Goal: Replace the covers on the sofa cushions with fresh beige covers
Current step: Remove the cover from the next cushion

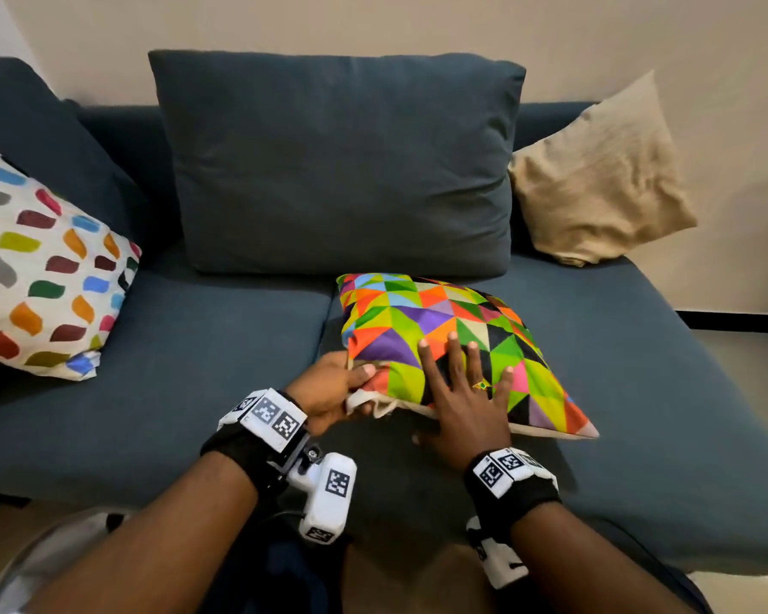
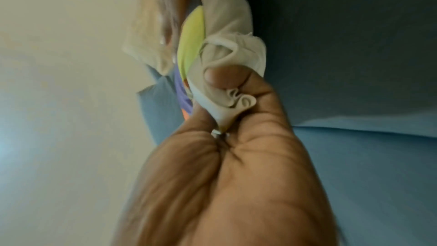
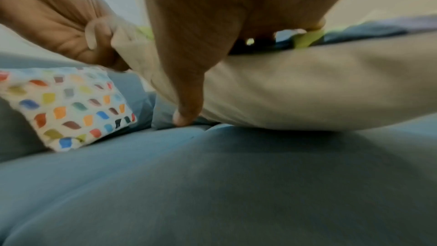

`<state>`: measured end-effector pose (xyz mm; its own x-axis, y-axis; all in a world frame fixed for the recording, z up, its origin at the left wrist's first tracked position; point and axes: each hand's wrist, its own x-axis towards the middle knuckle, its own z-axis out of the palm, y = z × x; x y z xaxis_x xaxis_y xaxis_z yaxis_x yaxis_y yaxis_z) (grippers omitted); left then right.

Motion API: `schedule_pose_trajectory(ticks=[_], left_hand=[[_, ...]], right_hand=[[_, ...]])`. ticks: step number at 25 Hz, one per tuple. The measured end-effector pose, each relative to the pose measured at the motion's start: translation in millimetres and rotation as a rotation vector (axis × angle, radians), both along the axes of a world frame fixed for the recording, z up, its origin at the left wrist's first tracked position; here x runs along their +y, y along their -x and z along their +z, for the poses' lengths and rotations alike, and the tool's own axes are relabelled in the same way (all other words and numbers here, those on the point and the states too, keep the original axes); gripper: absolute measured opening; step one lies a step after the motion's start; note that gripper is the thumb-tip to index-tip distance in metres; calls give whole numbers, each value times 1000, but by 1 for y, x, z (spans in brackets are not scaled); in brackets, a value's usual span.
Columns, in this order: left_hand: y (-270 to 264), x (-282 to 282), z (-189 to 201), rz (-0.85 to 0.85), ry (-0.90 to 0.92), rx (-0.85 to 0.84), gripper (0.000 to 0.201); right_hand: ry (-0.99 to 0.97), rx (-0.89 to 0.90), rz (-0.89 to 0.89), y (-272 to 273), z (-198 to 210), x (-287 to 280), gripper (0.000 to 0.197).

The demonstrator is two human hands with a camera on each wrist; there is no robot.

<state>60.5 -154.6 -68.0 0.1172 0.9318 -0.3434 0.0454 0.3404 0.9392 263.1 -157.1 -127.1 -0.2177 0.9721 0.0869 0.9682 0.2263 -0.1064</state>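
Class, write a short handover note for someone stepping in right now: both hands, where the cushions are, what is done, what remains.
Left hand pinches the bunched cream edge of the triangle-patterned multicoloured cushion on the dark blue sofa.
Right hand presses flat on it.
Done: one beige-covered cushion stands at the right end.
Left: strip this cover, then the white cushion with coloured dabs; fit beige covers.

Open dark blue sofa seat [image 1: 174,370] lies left of the multicoloured triangle-patterned cushion [image 1: 440,330]; a large blue back cushion [image 1: 338,161] blocks the far side.
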Motion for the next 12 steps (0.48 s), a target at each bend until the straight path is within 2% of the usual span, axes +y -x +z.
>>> schedule_pose_trajectory(ticks=[3,6,8,10,12], left_hand=[[-31,-8,57,-49,-228,-98,22],[-49,-8,108,-45,-377,-250,28],[-49,-6,130,-29,-483,-257,26],[-39,-1,128,94,-625,-142,22],[-20,7,106,248,-790,156,33]], right_hand=[[-176,202,-166,0,36,9,106],[-360,565,-220,-16,89,18,62],[-365,733,-279,-30,127,19,54],[-364,874,-334,-45,148,23,39],[-393,1116,-390,-55,150,34,28]])
